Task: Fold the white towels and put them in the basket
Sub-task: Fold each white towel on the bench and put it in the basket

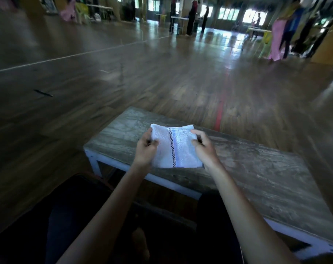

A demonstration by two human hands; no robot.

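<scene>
- White cloth with a dark checkered stripe (171, 149) down its middle: the towel (182, 149) lies on the worn wooden surface (257, 168), close to the near edge and already folded to a small oblong.
- The left hand (145, 149) grips the towel's left edge, with its fingers (149, 134) curled round the far corner. The right hand (203, 149) pinches the right edge in much the same way.
- The step in hand looks like a last fold or a squaring-up. The basket is not in view, so putting the towel away is not yet done.
- To do it well, hold all the layers together at each edge so that none slides out when the cloth is lifted.
- Use the stripe as a guide. If it runs straight and parallel to the sides, the fold is true.
- Bring corner to corner, lay the towel flat on the surface, then press along the crease with flat fingers to set it.
- The far edge looks a little wavy and wants smoothing before the next fold.
- The view is blurred, so I cannot count how many layers lie under the top one.
</scene>
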